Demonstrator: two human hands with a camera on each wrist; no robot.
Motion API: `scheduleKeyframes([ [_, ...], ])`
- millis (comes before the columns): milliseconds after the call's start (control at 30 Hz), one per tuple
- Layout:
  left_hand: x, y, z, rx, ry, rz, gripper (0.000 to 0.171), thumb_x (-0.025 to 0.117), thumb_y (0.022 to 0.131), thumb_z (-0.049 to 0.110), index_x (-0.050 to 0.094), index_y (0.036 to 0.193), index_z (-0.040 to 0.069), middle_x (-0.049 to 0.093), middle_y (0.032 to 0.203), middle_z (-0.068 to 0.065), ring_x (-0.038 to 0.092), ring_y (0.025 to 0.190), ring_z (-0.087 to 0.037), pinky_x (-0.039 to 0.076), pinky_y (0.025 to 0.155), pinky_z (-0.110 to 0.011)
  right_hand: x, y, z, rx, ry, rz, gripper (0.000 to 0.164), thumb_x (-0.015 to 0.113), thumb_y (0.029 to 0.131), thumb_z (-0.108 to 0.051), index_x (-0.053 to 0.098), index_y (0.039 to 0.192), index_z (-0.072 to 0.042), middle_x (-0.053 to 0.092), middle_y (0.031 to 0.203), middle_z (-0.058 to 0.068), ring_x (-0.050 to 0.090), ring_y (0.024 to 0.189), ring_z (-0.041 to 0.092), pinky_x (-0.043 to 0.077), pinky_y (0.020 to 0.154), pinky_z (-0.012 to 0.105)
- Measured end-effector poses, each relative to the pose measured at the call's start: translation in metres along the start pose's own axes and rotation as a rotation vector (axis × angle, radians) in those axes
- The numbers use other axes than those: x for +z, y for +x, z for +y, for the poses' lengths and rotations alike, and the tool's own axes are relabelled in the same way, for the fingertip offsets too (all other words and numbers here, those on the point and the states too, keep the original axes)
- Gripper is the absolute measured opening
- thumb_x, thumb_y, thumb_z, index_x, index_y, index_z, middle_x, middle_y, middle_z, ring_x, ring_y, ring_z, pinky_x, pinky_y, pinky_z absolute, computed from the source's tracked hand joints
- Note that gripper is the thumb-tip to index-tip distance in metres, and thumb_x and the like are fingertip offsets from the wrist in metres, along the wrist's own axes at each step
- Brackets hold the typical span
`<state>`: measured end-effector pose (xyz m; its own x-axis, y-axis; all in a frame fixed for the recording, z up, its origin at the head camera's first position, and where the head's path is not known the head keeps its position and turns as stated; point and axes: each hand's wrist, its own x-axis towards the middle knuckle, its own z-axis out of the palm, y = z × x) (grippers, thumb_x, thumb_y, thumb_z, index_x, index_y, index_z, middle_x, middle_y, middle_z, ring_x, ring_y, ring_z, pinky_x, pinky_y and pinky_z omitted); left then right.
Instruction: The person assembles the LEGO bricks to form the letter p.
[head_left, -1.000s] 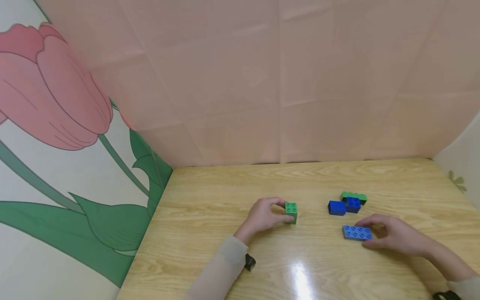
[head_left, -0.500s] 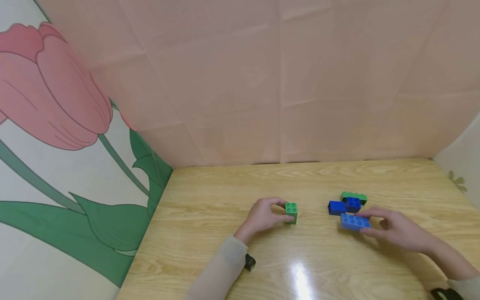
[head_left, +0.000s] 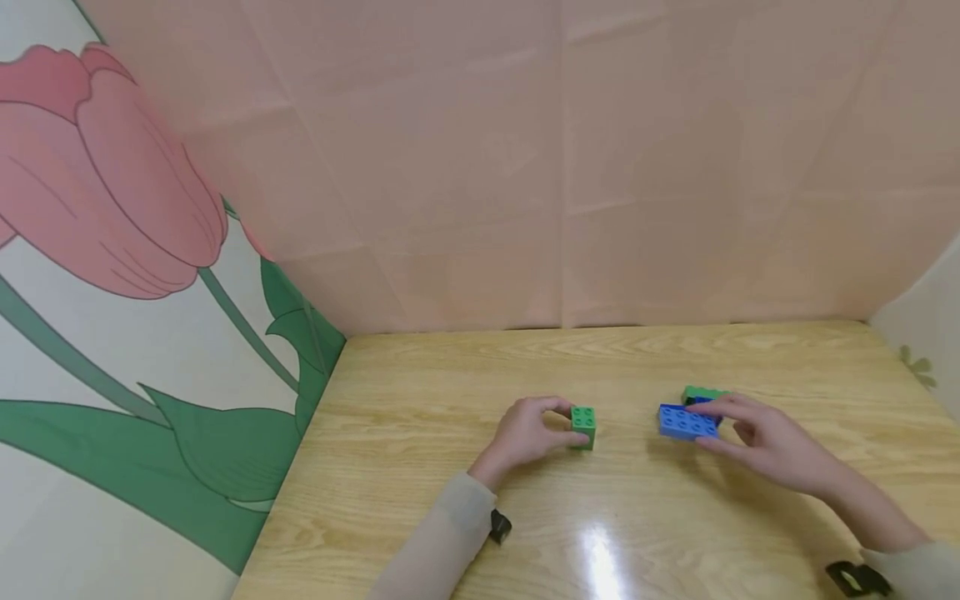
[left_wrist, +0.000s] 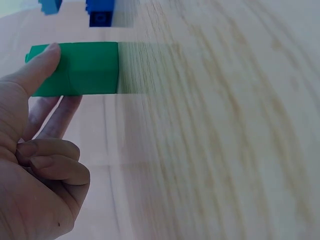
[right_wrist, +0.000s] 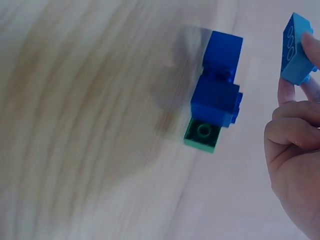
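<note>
Head view: right hand pinches light-blue brick by its right end, raised at right near dark-blue bricks; off-centre hold may tilt it, clipping them. Left hand pinches upright green block, left.

The left hand pinches, thumb opposite extended fingers; the right hand pinches too, its other fingers curled.

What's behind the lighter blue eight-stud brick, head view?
A green rectangular plastic brick and a sliver of one dark blue brick show; a second dark blue brick, visible from the right wrist, looks covered.
</note>
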<state>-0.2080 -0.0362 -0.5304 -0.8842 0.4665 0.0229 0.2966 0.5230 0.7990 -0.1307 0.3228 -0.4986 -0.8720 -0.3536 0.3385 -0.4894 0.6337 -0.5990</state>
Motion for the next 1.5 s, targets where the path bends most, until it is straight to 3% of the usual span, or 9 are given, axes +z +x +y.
scheduleKeyframes([
  [200,0.0,-0.002,0.0,0.0,-0.001,0.003,0.03,0.088,0.081,0.049,0.075,0.106,0.039,0.067,0.105,0.03,0.059,0.115,-0.002,0.045,0.105,-0.043,0.007,0.011,-0.009,-0.033,-0.043,0.028,0.044,0.085,0.087,-0.01,0.071,0.129,-0.012,0.06,0.108,-0.007,0.04,0.059,0.002,0.037,0.048,0.023],
  [600,0.001,-0.003,-0.001,-0.004,-0.009,-0.001,0.031,0.088,0.08,0.05,0.075,0.107,0.039,0.067,0.105,0.03,0.059,0.116,-0.002,0.044,0.106,-0.044,0.023,0.032,-0.023,-0.04,-0.026,0.031,0.042,0.082,0.091,-0.011,0.071,0.131,-0.012,0.061,0.117,0.001,0.041,0.063,0.006,0.038,0.05,0.022],
  [833,0.002,-0.004,0.0,-0.019,-0.011,-0.005,0.031,0.088,0.08,0.05,0.075,0.106,0.04,0.067,0.105,0.03,0.059,0.117,-0.002,0.044,0.107,-0.046,0.033,0.043,-0.031,-0.06,-0.008,0.031,0.04,0.081,0.092,-0.011,0.07,0.131,-0.015,0.061,0.116,0.002,0.041,0.061,0.005,0.038,0.05,0.022],
  [1167,0.002,-0.003,0.001,-0.013,-0.009,-0.001,0.032,0.089,0.08,0.05,0.075,0.107,0.039,0.067,0.105,0.029,0.059,0.117,-0.003,0.044,0.106,-0.046,0.045,0.054,-0.039,-0.013,0.046,-0.026,0.037,0.076,0.097,-0.018,0.068,0.133,-0.018,0.062,0.119,0.002,0.043,0.058,0.006,0.04,0.049,0.024],
  [1500,-0.001,-0.001,0.002,0.018,0.011,-0.01,0.031,0.087,0.082,0.05,0.076,0.109,0.039,0.067,0.106,0.029,0.06,0.118,-0.004,0.045,0.106,-0.049,0.056,0.064,-0.043,-0.06,0.035,-0.035,0.037,0.077,0.097,-0.022,0.069,0.133,-0.019,0.061,0.11,-0.005,0.039,0.057,0.004,0.037,0.048,0.023],
])
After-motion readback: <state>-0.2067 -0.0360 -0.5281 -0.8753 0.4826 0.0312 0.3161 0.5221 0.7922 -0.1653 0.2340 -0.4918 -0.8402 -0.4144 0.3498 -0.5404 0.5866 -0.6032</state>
